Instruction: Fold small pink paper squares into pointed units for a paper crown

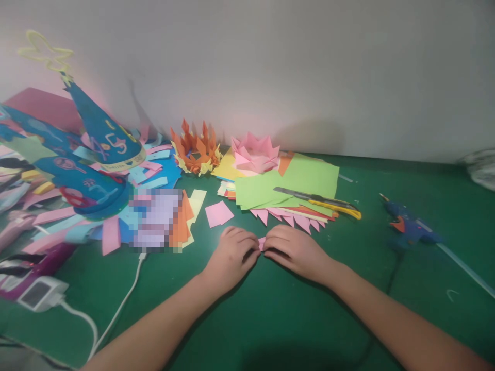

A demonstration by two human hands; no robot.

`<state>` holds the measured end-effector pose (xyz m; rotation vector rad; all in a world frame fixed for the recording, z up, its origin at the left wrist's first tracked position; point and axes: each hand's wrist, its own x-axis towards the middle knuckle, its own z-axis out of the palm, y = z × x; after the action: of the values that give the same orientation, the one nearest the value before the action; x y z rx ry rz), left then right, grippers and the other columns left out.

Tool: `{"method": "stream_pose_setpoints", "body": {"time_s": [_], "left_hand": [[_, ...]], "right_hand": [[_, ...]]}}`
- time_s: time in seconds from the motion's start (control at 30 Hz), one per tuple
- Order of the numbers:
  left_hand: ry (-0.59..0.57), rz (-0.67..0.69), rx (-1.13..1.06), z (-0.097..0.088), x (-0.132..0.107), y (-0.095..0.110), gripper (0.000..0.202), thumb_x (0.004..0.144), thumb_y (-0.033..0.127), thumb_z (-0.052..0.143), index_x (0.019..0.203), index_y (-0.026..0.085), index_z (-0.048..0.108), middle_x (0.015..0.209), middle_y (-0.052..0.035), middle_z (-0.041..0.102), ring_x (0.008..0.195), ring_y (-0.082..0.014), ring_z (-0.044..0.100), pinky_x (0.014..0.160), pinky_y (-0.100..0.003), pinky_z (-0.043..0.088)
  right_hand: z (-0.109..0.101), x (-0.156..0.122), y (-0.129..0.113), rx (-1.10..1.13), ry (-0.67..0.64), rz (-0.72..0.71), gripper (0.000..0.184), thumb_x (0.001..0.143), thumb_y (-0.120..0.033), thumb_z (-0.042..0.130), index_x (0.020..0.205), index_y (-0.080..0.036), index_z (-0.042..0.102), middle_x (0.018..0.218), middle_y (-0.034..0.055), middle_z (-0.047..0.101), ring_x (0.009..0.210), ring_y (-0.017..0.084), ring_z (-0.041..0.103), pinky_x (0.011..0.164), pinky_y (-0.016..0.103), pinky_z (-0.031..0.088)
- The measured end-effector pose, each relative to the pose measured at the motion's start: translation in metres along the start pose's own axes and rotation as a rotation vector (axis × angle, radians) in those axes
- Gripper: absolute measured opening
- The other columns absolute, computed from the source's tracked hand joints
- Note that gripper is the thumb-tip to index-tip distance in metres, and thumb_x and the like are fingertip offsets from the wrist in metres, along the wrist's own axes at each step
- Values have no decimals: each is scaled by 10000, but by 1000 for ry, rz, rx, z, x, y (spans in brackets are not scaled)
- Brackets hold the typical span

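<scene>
My left hand [234,252] and my right hand [294,251] meet on the green table [270,309], fingers curled and pinched together on a small folded pink paper piece [262,242] between them. Only a corner of that piece shows. A loose pink paper square [218,213] lies just beyond my left hand. Several folded pink points [288,219] stick out from under a stack of green paper sheets [288,185] beyond my right hand.
A yellow utility knife [320,201] lies on the green sheets. Pink [255,153] and orange [195,147] paper crowns sit by the wall. Blue party hats [102,131] and paper strips crowd the left. A blue glue gun [410,224] lies right; a white charger [38,293] and cable front left.
</scene>
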<state>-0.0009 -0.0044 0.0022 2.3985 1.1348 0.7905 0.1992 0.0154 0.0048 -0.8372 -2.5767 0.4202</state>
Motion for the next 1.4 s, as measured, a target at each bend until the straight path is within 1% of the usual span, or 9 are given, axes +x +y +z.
{"method": "stream_pose_setpoints", "body": {"time_s": [0.17,0.3,0.4,0.6,0.77,0.9,1.07,1.2,1.4], "left_hand": [[3,-1,-10,0,-1,1,72,830,140,552,771,166,584,856,-10,663,803,-153,566,808,-345,379],[-22,-32,-27,-1,0,2,81,848,147,530,796,178,585,862,-7,661,811,-156,564,826,-344,370],[-37,-90,-32,-3,0,1,130,881,139,479,850,196,591,837,-1,658,803,-157,561,812,-339,369],[9,-199,-23,-2,1,0,53,837,180,587,820,227,606,811,28,653,867,-176,537,832,-351,339],[2,-221,-28,-1,2,2,56,822,173,604,818,228,592,806,43,652,867,-174,525,847,-358,320],[-2,-222,-21,-1,2,4,65,817,163,595,828,225,580,829,38,657,867,-179,519,842,-359,324],[9,-247,-47,0,2,4,89,800,144,598,811,227,567,825,52,656,867,-172,524,849,-356,321],[21,-250,-31,1,2,5,96,803,132,580,818,224,559,825,46,652,875,-175,519,837,-353,319],[22,-248,-20,1,1,6,72,816,162,581,824,230,558,822,49,654,887,-179,508,843,-362,301]], "right_hand": [[2,2,0,58,33,39,192,925,-223,454,864,-184,633,858,60,605,827,180,526,733,319,435],[3,4,-1,120,33,104,174,913,-219,474,855,-189,635,846,55,591,824,176,529,740,319,430],[3,5,-2,186,37,170,174,909,-224,483,818,-190,627,827,50,599,815,178,537,733,320,428],[5,7,-3,245,57,290,104,869,-239,549,794,-194,605,773,30,597,758,172,535,676,304,414],[5,9,-5,236,52,315,82,840,-183,565,768,-186,604,745,22,579,729,163,519,649,288,393],[5,10,-7,226,57,331,76,806,-139,571,749,-181,599,737,20,572,726,161,514,645,281,387],[4,13,-9,204,63,333,104,766,-83,552,742,-178,588,736,17,563,725,158,506,642,276,383],[3,14,-12,189,62,351,123,741,-62,536,722,-176,581,714,15,550,708,159,498,631,275,381],[4,15,-12,199,48,359,135,708,-42,542,708,-173,576,710,12,543,706,155,493,623,264,380]]}}
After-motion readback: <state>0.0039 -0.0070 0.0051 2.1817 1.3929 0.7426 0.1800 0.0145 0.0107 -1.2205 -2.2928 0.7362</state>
